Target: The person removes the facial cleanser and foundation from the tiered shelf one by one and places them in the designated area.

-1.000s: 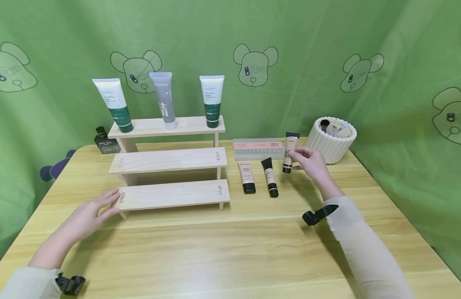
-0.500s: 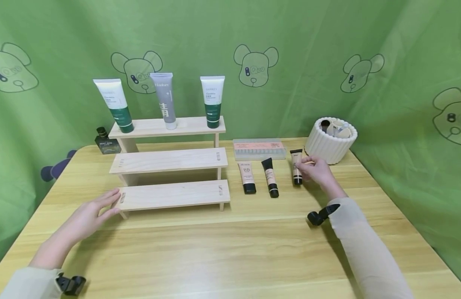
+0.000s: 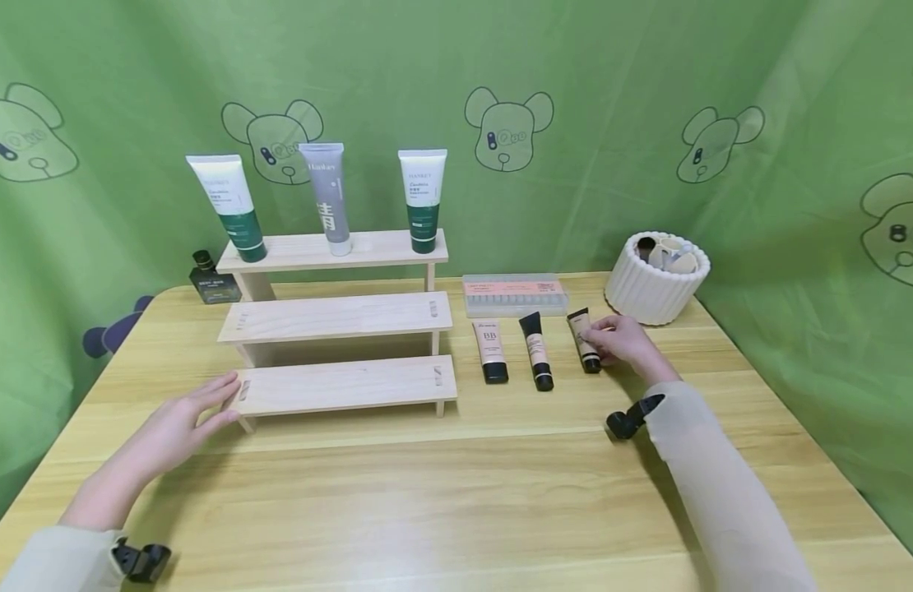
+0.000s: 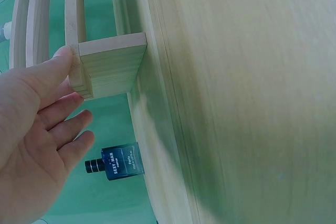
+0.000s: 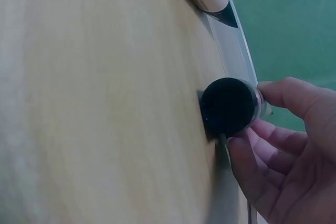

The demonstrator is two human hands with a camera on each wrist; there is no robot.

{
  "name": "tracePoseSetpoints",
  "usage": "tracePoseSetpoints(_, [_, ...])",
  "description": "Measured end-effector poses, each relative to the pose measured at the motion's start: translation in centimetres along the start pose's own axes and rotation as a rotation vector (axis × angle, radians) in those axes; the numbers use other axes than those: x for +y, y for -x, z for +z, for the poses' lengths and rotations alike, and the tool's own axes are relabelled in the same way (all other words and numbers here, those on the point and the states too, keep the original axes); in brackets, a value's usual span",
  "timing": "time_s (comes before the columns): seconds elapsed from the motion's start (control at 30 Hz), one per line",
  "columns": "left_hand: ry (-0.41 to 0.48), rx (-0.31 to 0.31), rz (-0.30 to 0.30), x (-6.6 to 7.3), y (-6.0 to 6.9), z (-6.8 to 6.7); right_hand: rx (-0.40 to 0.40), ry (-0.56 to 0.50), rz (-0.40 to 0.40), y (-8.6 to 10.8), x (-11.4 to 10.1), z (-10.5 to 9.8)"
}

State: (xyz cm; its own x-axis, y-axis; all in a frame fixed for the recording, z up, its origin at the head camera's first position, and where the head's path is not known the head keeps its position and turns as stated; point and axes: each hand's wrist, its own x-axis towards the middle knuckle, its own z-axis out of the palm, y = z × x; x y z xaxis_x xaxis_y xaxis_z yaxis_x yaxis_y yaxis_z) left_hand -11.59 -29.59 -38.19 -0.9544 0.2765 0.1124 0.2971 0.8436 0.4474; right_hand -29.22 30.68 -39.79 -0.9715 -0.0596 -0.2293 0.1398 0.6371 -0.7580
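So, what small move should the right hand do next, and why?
Probably the right hand should ease its pinch and release the held tube: its cap appears right at the table, and it is roughly in a row with the BB tube and the middle tube, both lying unheld.

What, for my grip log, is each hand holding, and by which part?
Right hand: rightmost beige tube, by its body. Left hand: lowest wooden shelf, by its left end.
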Motion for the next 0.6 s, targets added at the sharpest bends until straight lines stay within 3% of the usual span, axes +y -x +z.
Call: tracePoseSetpoints(0.6, [-0.004, -0.021, -0.011, 0.02, -0.08, -0.17, -0.06, -0.053, 0.004, -0.39, 0.16, -0.26])
